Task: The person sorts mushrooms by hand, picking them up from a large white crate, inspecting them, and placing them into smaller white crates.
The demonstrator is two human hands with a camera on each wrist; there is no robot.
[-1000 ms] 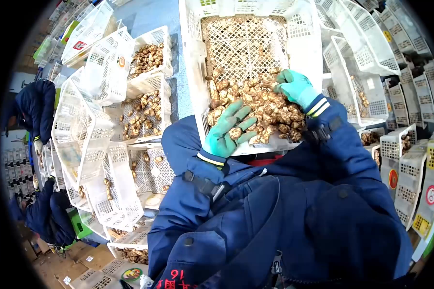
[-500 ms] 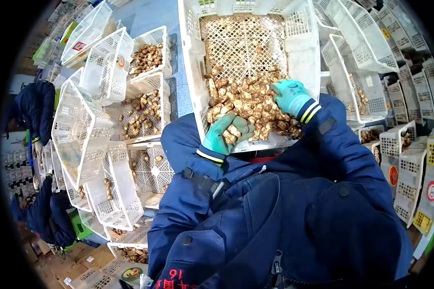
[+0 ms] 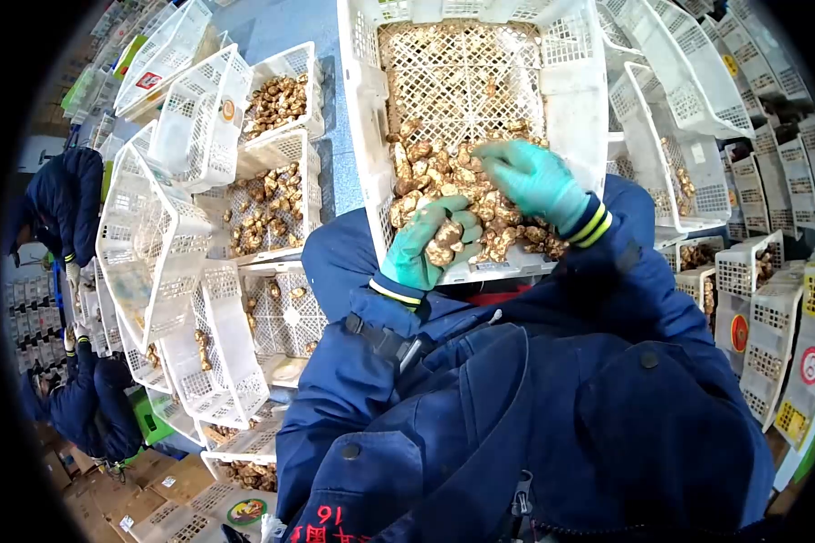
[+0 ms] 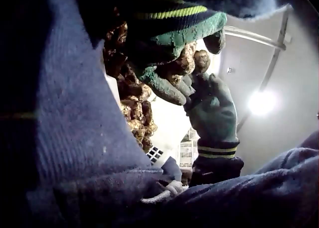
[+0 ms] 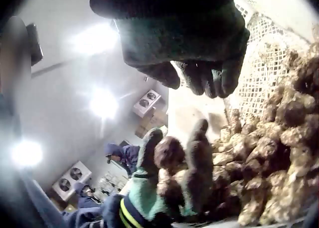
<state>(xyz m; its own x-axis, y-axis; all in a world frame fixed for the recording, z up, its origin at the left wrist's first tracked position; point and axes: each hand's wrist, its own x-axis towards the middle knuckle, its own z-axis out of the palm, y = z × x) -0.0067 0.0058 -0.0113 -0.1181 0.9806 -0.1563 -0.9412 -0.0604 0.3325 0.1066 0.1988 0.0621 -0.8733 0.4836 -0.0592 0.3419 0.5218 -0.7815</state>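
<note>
My gloved left hand (image 3: 414, 257) is at the near left corner of a white plastic crate (image 3: 572, 86), holding a mushroom (image 3: 444, 244) between curled fingers and thumb. The right wrist view shows the mushroom's dark rounded cap (image 5: 169, 152) and paler stem. My gloved right hand (image 3: 536, 184) hovers over the pile of knobbly brown-and-cream mushrooms (image 3: 430, 169), its fingers pointing toward the left hand. No mushroom shows in that hand in the right wrist view, where its loose fingers (image 5: 189, 78) hang over the left hand.
The crate rests across the person's lap, its far lattice floor (image 3: 462, 77) dusted with soil. To the left stand crates with mushrooms (image 3: 276, 104) and tilted crates (image 3: 154, 240). More crates (image 3: 670, 172) line the right. Two people in dark jackets (image 3: 68, 204) work at far left.
The left hand's spread fingers have curled round a mushroom in the palm. The right hand has left the pile's right side and moved left toward the left hand, its fingers straightening.
</note>
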